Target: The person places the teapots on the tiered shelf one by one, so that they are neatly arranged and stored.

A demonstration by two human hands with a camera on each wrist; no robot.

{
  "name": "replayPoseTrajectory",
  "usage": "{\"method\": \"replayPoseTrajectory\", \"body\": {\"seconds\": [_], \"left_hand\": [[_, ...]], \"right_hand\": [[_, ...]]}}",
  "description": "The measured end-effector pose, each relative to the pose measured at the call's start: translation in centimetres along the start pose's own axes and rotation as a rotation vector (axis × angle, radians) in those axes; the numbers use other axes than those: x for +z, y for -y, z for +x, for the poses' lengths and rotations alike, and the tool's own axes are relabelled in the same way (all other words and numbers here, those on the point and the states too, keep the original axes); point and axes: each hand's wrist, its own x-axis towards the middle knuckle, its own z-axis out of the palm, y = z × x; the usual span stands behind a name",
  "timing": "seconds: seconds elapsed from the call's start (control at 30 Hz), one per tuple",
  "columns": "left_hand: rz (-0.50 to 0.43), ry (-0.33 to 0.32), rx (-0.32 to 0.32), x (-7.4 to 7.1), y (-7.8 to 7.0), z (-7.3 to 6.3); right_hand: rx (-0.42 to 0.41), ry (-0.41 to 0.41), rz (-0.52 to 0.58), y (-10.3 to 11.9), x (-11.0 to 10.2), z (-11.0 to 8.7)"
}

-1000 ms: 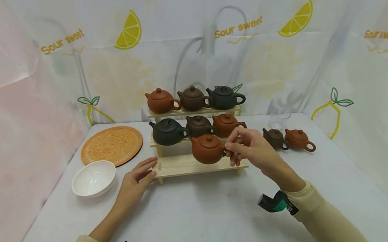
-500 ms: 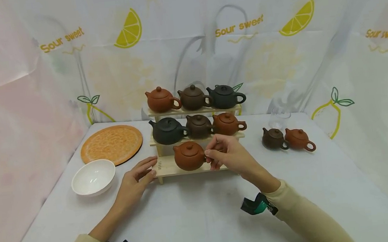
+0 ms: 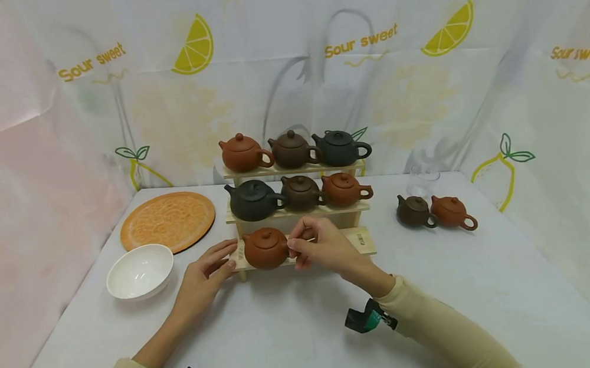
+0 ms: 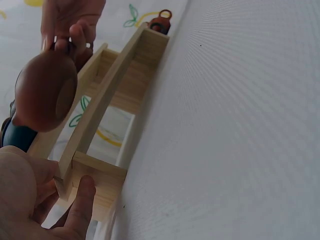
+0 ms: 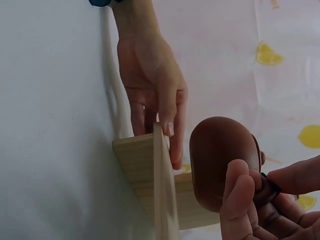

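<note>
A reddish-brown teapot [image 3: 266, 249] is pinched at its handle by my right hand [image 3: 319, 245]. It hangs upright over the left part of the bottom shelf of a tiered wooden stand [image 3: 363, 240]. In the right wrist view a small gap shows between the teapot [image 5: 222, 150] and the shelf board [image 5: 167, 210]. My left hand [image 3: 202, 282] grips the left end of that shelf; in the left wrist view one finger [image 4: 82, 200] lies against its end support. A black teapot [image 3: 253, 201], a dark brown one [image 3: 300, 193] and a reddish one [image 3: 342, 190] stand on the middle shelf.
Three more teapots, including a reddish one [image 3: 242, 155], line the top shelf. A small brown teapot [image 3: 414, 211] and a reddish one [image 3: 450, 212] sit at right, before a clear glass [image 3: 424, 178]. At left lie a white bowl [image 3: 140, 273] and a round orange mat [image 3: 167, 220].
My right hand has carried the reddish-brown teapot leftward and down, from the right part of the bottom shelf to its left part. The left hand has stayed at the stand's end.
</note>
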Motion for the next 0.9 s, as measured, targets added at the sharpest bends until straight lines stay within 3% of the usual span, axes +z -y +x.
{"method": "replayPoseTrajectory", "body": {"seconds": [0.63, 0.9], "left_hand": [[0.044, 0.0, -0.009, 0.0, -0.1, -0.1], [0.041, -0.008, -0.032, 0.0, -0.2, -0.1]], "right_hand": [[-0.019, -0.066, -0.006, -1.8, 1.9, 1.9], [-0.063, -0.065, -0.025, -2.2, 2.5, 2.3]]}}
